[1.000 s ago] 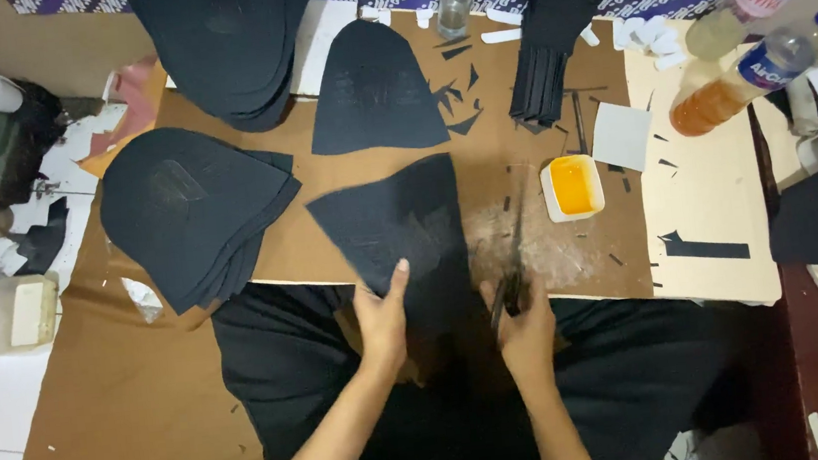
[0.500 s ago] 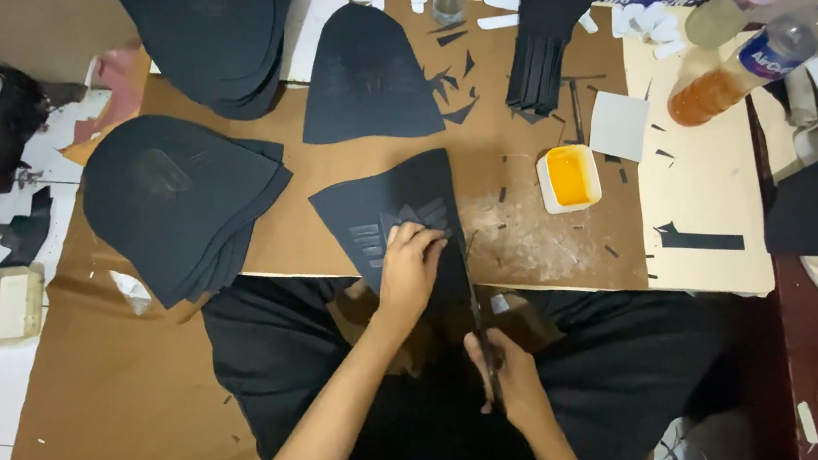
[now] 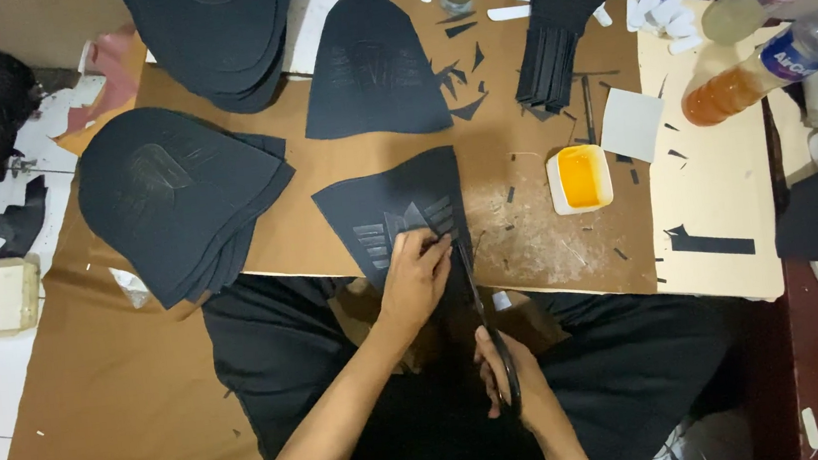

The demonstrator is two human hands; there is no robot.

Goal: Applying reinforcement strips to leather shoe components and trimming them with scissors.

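I observed the left hand pressed flat on a dark cut-out piece that lay at the near edge of the worktop, its lower end overhanging toward the lap. The fingers were spread and resting on the pale stamped markings, gripping nothing. The right hand was closed round the handles of a pair of scissors, below the near edge, with the blades pointing up along the right side of the piece. I could not tell how far the blades stood apart.

In my judgement, a clean cut here called for the holding hand to stay close beside the blade line, fingertips clear of it, so the material would not buckle. Long, steady closures following the marked outline would serve better than short snips, which leave a ragged edge. The overhanging end needed support, or it would drag the cut off line.

Also noted: a stack of similar dark pieces toward the left edge, a single one at the far side, and a small dish of yellow glue right of the work, well apart from the blades.
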